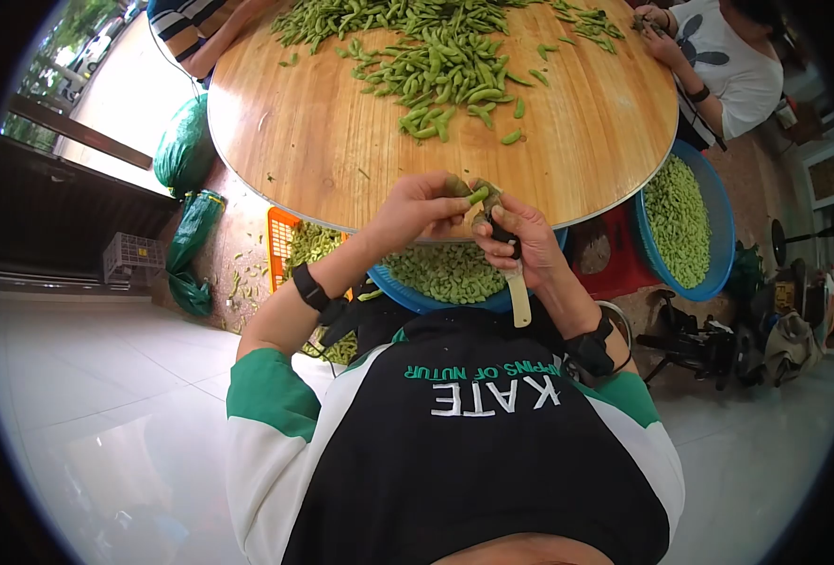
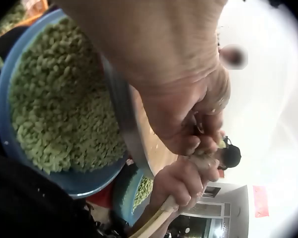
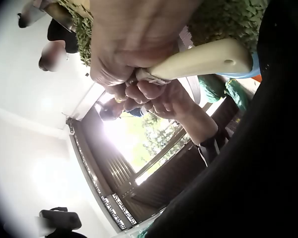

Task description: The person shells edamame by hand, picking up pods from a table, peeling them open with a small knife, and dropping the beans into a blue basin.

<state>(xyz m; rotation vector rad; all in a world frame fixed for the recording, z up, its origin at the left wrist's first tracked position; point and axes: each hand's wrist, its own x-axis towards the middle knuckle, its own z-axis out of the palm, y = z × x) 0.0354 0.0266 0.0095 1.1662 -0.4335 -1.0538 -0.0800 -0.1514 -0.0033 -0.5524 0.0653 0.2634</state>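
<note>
Over the near edge of the round wooden table, the left hand [image 1: 424, 207] pinches a green pod [image 1: 478, 195] between thumb and fingers. Close against it, the right hand [image 1: 522, 235] grips a tool with a cream handle [image 1: 521, 299], which points down toward the body; its working end is hidden in the fingers. In the right wrist view the cream handle [image 3: 203, 60] sticks out of the curled right hand [image 3: 134, 44]. The left wrist view shows the fingertips of the left hand [image 2: 184, 109] meeting those of the right hand [image 2: 176, 186].
A pile of pods [image 1: 436, 66] lies on the wooden table [image 1: 323, 141]. Below the hands is a blue basin of shelled beans [image 1: 445, 273], with another blue basin [image 1: 723, 221] at right and an orange basket [image 1: 280, 235] at left. Two other people sit at the table.
</note>
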